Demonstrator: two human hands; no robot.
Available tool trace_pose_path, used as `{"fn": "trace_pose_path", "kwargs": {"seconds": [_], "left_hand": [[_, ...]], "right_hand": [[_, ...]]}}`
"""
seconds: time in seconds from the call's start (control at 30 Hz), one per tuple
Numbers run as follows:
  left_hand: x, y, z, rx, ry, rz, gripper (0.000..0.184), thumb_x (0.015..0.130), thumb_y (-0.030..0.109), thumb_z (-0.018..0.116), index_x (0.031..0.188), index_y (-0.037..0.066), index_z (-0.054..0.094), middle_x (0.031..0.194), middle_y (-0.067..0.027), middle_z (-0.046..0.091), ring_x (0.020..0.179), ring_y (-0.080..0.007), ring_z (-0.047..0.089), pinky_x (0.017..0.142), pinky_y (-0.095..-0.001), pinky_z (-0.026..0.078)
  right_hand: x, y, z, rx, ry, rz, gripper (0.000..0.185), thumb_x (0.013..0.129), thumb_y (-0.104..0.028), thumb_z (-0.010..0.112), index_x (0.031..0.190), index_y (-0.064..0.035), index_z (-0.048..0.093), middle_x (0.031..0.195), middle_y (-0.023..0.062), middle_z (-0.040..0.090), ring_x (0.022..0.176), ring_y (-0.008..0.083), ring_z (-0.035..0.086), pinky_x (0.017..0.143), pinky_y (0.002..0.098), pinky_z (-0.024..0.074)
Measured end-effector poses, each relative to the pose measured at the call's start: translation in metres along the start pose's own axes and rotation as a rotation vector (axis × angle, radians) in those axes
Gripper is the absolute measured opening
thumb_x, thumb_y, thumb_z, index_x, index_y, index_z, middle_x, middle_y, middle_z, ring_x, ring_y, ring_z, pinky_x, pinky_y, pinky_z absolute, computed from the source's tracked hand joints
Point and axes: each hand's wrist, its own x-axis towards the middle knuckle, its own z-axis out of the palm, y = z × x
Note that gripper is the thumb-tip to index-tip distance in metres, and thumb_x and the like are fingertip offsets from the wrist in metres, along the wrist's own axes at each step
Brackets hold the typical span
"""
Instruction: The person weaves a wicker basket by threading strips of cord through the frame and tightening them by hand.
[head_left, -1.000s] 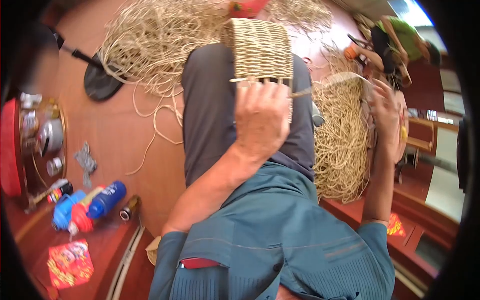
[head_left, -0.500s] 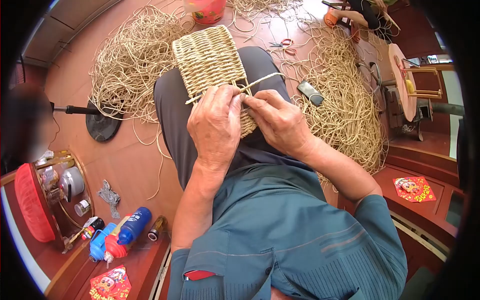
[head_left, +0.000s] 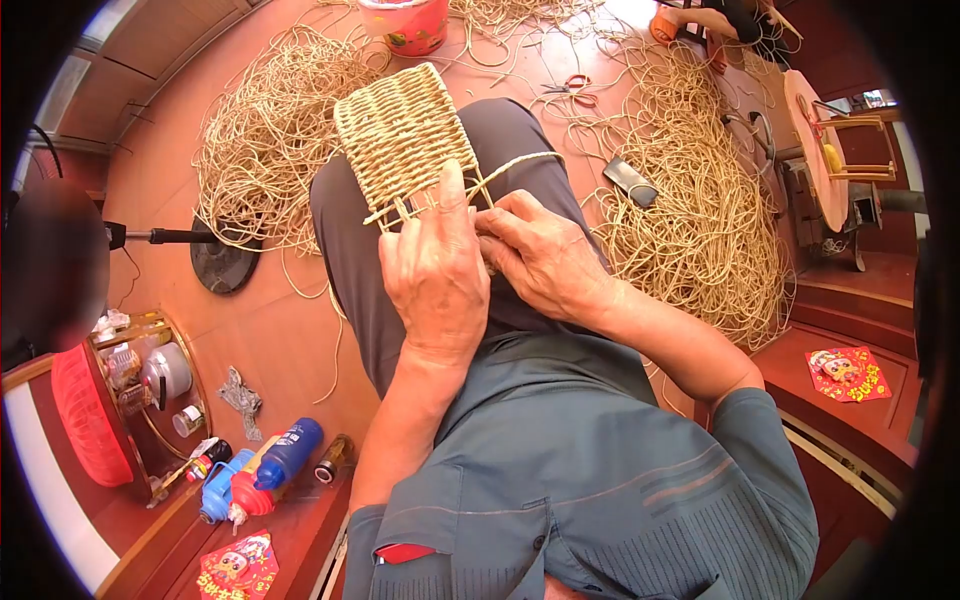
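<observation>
A woven straw piece (head_left: 400, 130) rests on my knees, with loose upright strands along its near edge. My left hand (head_left: 436, 275) lies over that edge, its index finger stretched onto the weave and the other fingers curled around the edge. Just to its right, my right hand (head_left: 545, 250) has thumb and index finger pinched together near the woven edge; what lies between them is hidden. A loose cord (head_left: 520, 163) sticks out to the right from the weave, above my right hand.
Piles of straw cord (head_left: 290, 130) lie on both sides. Red-handled scissors (head_left: 578, 90), a phone (head_left: 630, 182) and a red bucket (head_left: 415, 25) are on the floor. Bottles (head_left: 290, 452) stand lower left. Another person's leg (head_left: 700, 20) shows at the top right.
Over the last second my right hand came in from the far right to the weave. Since then my left index finger has stretched out along it, and the woven piece has shifted slightly left.
</observation>
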Motion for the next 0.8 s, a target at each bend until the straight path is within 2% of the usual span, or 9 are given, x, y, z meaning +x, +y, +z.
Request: {"fn": "trace_pose_path", "kwargs": {"seconds": [0.07, 0.33, 0.47, 0.53, 0.57, 0.67, 0.7, 0.8], "left_hand": [[-0.003, 0.004, 0.002, -0.027, -0.046, -0.022, 0.065, 0.106, 0.015, 0.074, 0.168, 0.009, 0.054, 0.087, -0.0066, 0.072, 0.081, -0.0295, 0.068, 0.081, -0.0472, 0.048], [-0.005, 0.002, 0.011, -0.284, -0.007, -0.171, 0.068, 0.105, 0.007, 0.075, 0.169, 0.007, 0.052, 0.102, -0.0071, 0.074, 0.091, -0.0264, 0.072, 0.094, -0.0455, 0.051], [-0.014, -0.002, 0.011, -0.308, 0.044, -0.189, 0.068, 0.103, 0.004, 0.075, 0.168, 0.006, 0.053, 0.100, -0.0065, 0.073, 0.089, -0.0270, 0.071, 0.089, -0.0453, 0.053], [-0.016, -0.002, -0.002, -0.282, 0.062, -0.212, 0.067, 0.103, 0.001, 0.073, 0.167, 0.006, 0.053, 0.099, -0.0061, 0.073, 0.088, -0.0276, 0.070, 0.085, -0.0454, 0.055], [-0.017, -0.003, -0.010, -0.276, 0.005, -0.271, 0.060, 0.103, -0.002, 0.067, 0.161, 0.005, 0.057, 0.106, -0.0110, 0.075, 0.093, -0.0323, 0.073, 0.084, -0.0475, 0.058], [-0.017, -0.019, -0.016, -0.184, 0.111, -0.161, 0.056, 0.102, -0.001, 0.066, 0.157, 0.005, 0.059, 0.116, -0.0155, 0.072, 0.097, -0.0368, 0.073, 0.085, -0.0482, 0.056], [-0.019, -0.024, -0.019, -0.213, 0.086, -0.234, 0.046, 0.102, -0.001, 0.064, 0.147, 0.007, 0.064, 0.116, -0.0161, 0.071, 0.099, -0.0385, 0.073, 0.089, -0.0506, 0.057], [-0.017, -0.051, -0.028, -0.195, 0.088, -0.233, 0.038, 0.103, -0.002, 0.063, 0.140, 0.007, 0.068, 0.119, -0.0177, 0.071, 0.101, -0.0399, 0.072, 0.090, -0.0499, 0.058]], "right_hand": [[0.000, 0.001, 0.000, 0.031, -0.008, 0.043, 0.025, 0.107, -0.018, 0.073, 0.129, -0.0068, 0.073, 0.113, 0.0179, 0.067, 0.098, 0.0423, 0.073, 0.085, 0.0511, 0.0599], [0.004, 0.000, -0.002, 0.058, 0.002, 0.046, 0.023, 0.104, -0.016, 0.076, 0.126, -0.0072, 0.075, 0.113, 0.0173, 0.069, 0.099, 0.0407, 0.072, 0.086, 0.0501, 0.0601], [0.003, -0.010, 0.001, -0.053, 0.088, 0.033, 0.028, 0.100, -0.013, 0.080, 0.127, -0.0093, 0.076, 0.112, 0.0138, 0.069, 0.101, 0.0377, 0.072, 0.088, 0.0481, 0.0598], [0.006, -0.015, 0.000, -0.178, 0.185, -0.052, 0.032, 0.097, -0.011, 0.080, 0.129, -0.0110, 0.076, 0.115, 0.0111, 0.070, 0.104, 0.0349, 0.071, 0.091, 0.0466, 0.0591], [0.006, -0.017, 0.001, -0.239, 0.233, -0.092, 0.035, 0.095, -0.010, 0.081, 0.130, -0.0119, 0.076, 0.117, 0.0097, 0.070, 0.106, 0.0334, 0.071, 0.092, 0.0459, 0.0588], [0.008, -0.017, 0.011, -0.227, 0.185, -0.244, 0.043, 0.091, -0.008, 0.081, 0.134, -0.0135, 0.076, 0.124, 0.0066, 0.070, 0.109, 0.0302, 0.069, 0.095, 0.0437, 0.0578], [0.009, -0.015, 0.019, -0.233, 0.159, -0.272, 0.044, 0.092, -0.011, 0.081, 0.135, -0.0139, 0.076, 0.131, 0.0053, 0.069, 0.110, 0.0280, 0.068, 0.095, 0.0425, 0.0561], [0.004, -0.020, 0.024, -0.355, 0.071, -0.264, 0.045, 0.094, -0.016, 0.081, 0.138, -0.0154, 0.075, 0.132, 0.0043, 0.068, 0.111, 0.0260, 0.066, 0.094, 0.0417, 0.0534]]}}
